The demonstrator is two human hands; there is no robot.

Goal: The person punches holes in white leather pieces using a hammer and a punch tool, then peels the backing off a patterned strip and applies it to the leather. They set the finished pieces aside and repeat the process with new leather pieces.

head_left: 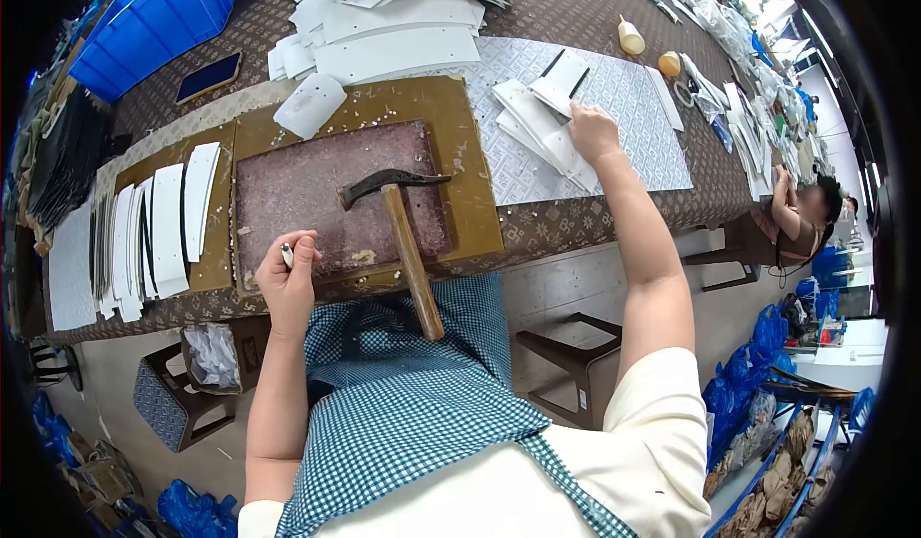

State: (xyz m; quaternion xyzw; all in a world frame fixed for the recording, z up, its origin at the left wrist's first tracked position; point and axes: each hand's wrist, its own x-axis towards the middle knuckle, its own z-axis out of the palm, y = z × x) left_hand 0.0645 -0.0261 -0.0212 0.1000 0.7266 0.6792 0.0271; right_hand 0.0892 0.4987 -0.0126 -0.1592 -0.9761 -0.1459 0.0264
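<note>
My left hand [286,284] is closed around a short metal punch [287,254], whose end shows above the fingers, over the front left of a worn reddish slab [331,202]. On that slab rests the head of a hammer [408,241]; its wooden handle sticks out past the table edge toward me. To the right, my right hand [593,130] has its fingers closed at the edge of a white curved piece with a dark stripe [561,78]. That piece lies on a loose pile of white pieces [531,121]. The fingertips are partly hidden.
White pieces [169,222] stand in a row at left. Tall stacks of white sheets [398,54] lie at the back, near a phone [208,78] and a blue crate [158,25]. Small white bits litter the brown board [475,217]. Another person [801,212] sits at far right.
</note>
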